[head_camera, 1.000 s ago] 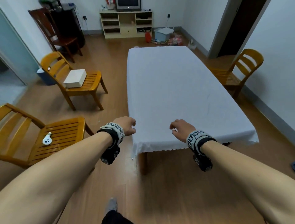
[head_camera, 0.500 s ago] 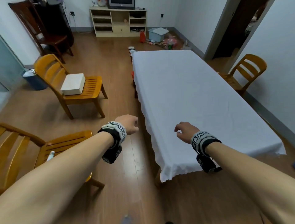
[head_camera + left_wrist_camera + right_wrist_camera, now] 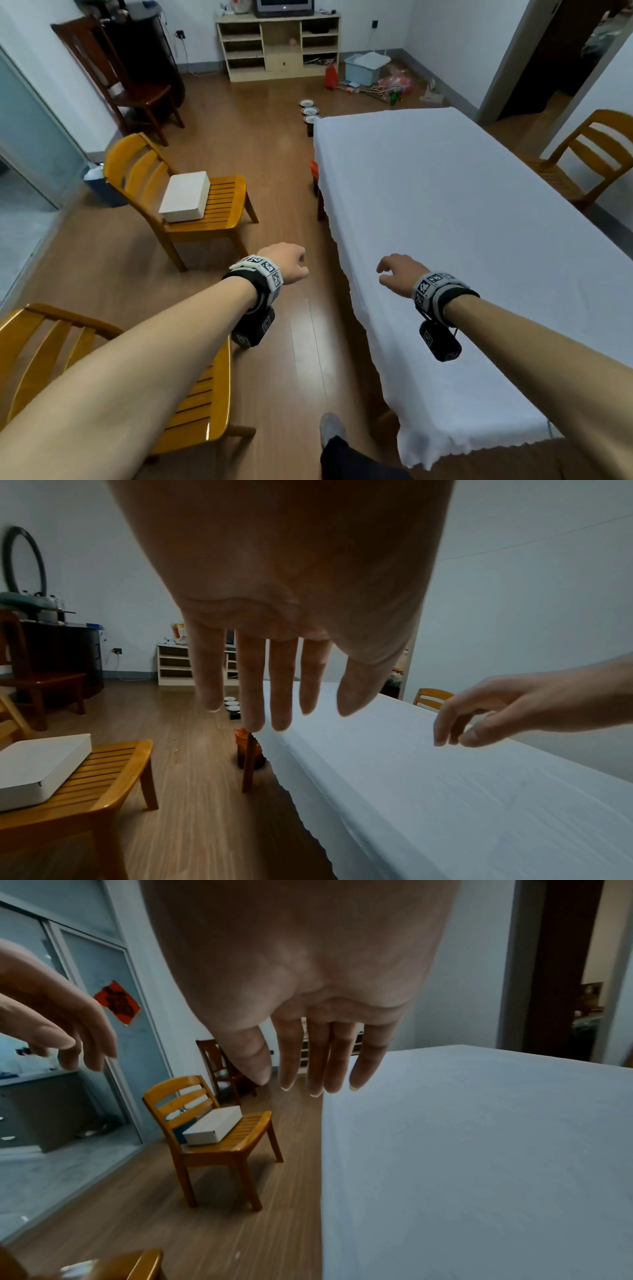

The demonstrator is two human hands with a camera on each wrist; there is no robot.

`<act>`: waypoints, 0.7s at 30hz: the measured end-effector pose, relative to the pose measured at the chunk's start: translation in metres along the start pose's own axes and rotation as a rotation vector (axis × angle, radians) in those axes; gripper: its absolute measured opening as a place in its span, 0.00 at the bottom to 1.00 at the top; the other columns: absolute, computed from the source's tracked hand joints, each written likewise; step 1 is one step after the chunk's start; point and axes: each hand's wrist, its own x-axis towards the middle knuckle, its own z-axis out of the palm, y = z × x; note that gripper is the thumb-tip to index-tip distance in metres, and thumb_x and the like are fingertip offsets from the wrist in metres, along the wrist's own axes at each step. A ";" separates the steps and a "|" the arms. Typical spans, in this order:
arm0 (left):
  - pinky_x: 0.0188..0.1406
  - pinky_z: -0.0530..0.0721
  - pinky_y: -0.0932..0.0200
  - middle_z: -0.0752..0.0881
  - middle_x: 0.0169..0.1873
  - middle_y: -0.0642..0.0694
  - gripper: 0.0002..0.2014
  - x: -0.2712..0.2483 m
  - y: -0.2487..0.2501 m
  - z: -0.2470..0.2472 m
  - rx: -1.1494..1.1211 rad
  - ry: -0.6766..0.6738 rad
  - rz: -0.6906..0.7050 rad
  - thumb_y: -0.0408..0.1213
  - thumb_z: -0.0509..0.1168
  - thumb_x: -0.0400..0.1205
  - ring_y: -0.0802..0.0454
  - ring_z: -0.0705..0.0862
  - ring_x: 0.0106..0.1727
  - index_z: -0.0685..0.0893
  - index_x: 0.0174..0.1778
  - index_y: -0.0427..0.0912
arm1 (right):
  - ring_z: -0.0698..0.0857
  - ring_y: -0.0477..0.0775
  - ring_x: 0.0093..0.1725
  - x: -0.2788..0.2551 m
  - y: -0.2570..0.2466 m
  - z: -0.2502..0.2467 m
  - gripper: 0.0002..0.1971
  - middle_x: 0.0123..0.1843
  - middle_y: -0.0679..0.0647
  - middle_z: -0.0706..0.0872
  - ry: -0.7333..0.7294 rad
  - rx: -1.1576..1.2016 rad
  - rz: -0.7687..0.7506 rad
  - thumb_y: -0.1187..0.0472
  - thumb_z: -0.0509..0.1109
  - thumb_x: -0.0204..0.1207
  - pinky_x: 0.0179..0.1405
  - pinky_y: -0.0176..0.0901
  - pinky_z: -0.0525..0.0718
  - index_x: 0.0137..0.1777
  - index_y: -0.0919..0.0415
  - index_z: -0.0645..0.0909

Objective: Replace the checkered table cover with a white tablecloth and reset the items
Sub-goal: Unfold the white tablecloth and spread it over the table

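White tablecloth (image 3: 462, 240) over table, wooden floor (image 3: 274, 171)

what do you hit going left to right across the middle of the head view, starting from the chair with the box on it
Yellow chair with the white box on its seat → bare wooden floor → white tablecloth over the table → another yellow chair by the right wall.

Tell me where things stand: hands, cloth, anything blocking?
Left hand and right hand open, holding nothing. White tablecloth spread over table, nothing reset on it. White box waits on chair; bowls on floor. Path unobstructed.
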 end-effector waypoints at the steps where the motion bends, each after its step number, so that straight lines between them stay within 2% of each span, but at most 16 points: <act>1: 0.52 0.86 0.51 0.86 0.56 0.48 0.18 0.012 -0.005 -0.008 0.004 0.001 -0.014 0.54 0.62 0.79 0.46 0.85 0.54 0.81 0.62 0.51 | 0.79 0.53 0.67 0.022 -0.004 -0.008 0.18 0.68 0.51 0.81 0.014 0.009 -0.018 0.55 0.63 0.79 0.65 0.53 0.80 0.68 0.52 0.80; 7: 0.49 0.87 0.51 0.86 0.54 0.48 0.18 0.076 -0.040 -0.062 0.016 0.007 -0.105 0.53 0.61 0.81 0.48 0.84 0.52 0.81 0.62 0.50 | 0.79 0.54 0.67 0.128 -0.030 -0.050 0.19 0.68 0.52 0.81 -0.003 0.029 -0.084 0.56 0.63 0.79 0.66 0.53 0.80 0.69 0.53 0.80; 12: 0.50 0.88 0.50 0.86 0.54 0.48 0.18 0.137 -0.072 -0.086 -0.004 0.000 -0.156 0.53 0.61 0.81 0.49 0.84 0.51 0.81 0.62 0.50 | 0.80 0.55 0.67 0.197 -0.044 -0.073 0.18 0.68 0.53 0.82 -0.012 0.027 -0.122 0.58 0.63 0.79 0.67 0.51 0.79 0.67 0.54 0.81; 16: 0.50 0.88 0.50 0.87 0.54 0.48 0.17 0.199 -0.095 -0.097 -0.043 -0.009 -0.154 0.54 0.61 0.81 0.49 0.85 0.50 0.81 0.62 0.50 | 0.81 0.55 0.66 0.257 -0.051 -0.090 0.17 0.67 0.53 0.82 -0.031 0.025 -0.141 0.58 0.64 0.79 0.66 0.51 0.80 0.67 0.55 0.82; 21: 0.52 0.87 0.50 0.86 0.56 0.48 0.18 0.306 -0.132 -0.121 -0.019 -0.028 -0.098 0.54 0.60 0.80 0.48 0.85 0.53 0.81 0.62 0.51 | 0.80 0.53 0.66 0.355 -0.053 -0.114 0.17 0.68 0.52 0.81 -0.037 0.036 -0.111 0.57 0.63 0.80 0.67 0.50 0.80 0.68 0.54 0.80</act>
